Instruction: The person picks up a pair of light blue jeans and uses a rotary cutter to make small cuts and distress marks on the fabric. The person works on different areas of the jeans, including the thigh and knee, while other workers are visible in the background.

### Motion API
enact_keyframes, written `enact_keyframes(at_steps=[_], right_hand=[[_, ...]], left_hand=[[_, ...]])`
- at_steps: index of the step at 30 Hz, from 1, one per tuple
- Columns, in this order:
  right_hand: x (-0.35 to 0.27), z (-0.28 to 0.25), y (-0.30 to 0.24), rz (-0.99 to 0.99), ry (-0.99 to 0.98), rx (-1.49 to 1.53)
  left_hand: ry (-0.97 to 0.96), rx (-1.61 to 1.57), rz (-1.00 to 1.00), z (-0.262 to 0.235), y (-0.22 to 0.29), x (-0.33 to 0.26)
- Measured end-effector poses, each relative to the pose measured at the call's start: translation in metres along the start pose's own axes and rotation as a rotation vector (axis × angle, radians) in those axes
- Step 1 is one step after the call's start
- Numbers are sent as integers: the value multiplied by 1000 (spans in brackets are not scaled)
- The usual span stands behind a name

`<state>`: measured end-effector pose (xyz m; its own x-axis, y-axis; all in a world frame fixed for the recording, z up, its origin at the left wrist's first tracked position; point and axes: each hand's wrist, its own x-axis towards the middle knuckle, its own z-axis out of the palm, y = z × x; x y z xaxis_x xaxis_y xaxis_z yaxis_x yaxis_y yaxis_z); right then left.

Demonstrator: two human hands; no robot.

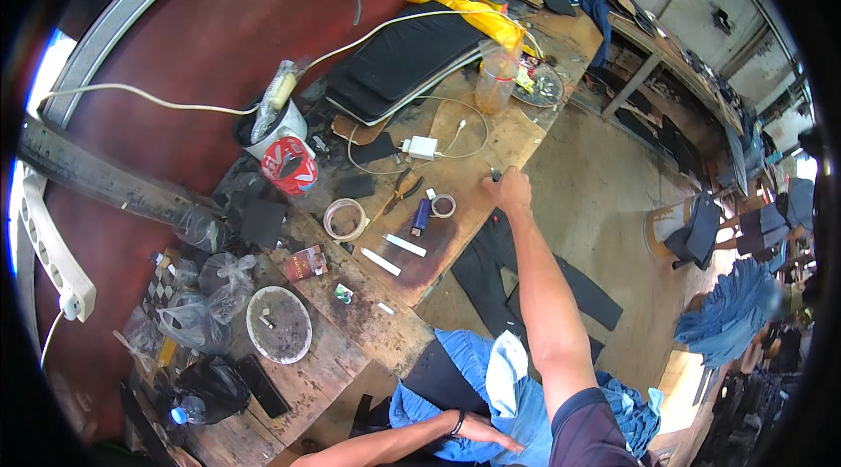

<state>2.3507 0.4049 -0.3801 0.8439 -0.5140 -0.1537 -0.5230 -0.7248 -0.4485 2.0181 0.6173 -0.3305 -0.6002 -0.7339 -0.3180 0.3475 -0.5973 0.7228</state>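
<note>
Bold white lettering is standing out on the red wrapping (289, 166) by the white bucket (285, 130); smaller print is marking the dark-red pack (305, 264), too small to read.

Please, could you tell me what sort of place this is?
It seems to be a garment workshop, perhaps for jeans. Blue denim lies under the left hand, a heap of blue garments sits farther right, and a worn wooden bench holds pliers.

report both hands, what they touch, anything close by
Right hand closed on small dark object, kind unclear, at edge of wooden table. Left hand open on blue denim cloth. White plastic charger nearby.
</note>
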Motion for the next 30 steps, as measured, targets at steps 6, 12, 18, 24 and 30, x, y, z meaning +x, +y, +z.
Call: enact_keyframes(at_steps=[6, 12, 18, 24, 30], right_hand=[[-72, -78, 88, -193, 110, 432], [-271, -152, 189, 188, 139, 1484], [-437, -148, 227, 626, 480, 1365], [-526, -124, 221, 792, 479, 1423], [-562, -131, 187, 727, 489, 1351]], left_hand=[[-83, -95, 91, -9, -33, 25], [154, -149, -105, -24, -80, 42], [330, -351, -191, -22, -73, 10], [281, -423, -223, -25, -58, 4], [313, -404, -100, -26, -71, 4]])
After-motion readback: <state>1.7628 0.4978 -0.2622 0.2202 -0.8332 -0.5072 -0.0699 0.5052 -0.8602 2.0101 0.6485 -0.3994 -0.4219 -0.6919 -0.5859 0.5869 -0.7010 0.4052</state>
